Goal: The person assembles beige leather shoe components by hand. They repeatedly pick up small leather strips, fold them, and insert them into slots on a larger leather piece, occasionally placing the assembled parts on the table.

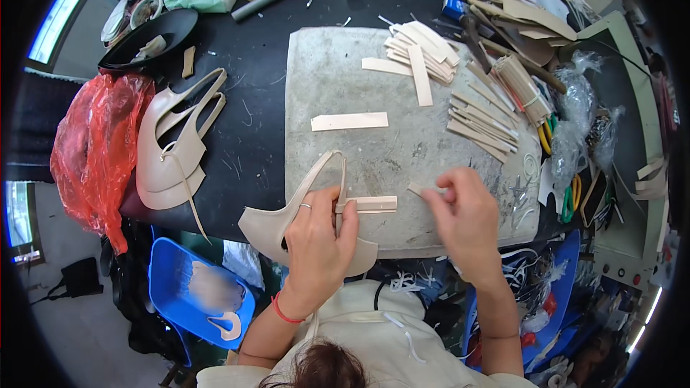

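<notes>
Left hand on beige, perhaps leather, shoe upper

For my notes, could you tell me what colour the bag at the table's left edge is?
The bag is red, translucent plastic; the head view shows it.

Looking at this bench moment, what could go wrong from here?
1. The left hand pins a thin strap and a beige strip onto the shoe upper with fingertips only; the strip might slip out of line.
2. The upper overhangs the grey work mat and the table edge, so it may tip or slide off.
3. The right hand pinches a small beige piece; loose strips lie close by and may get brushed.
</notes>
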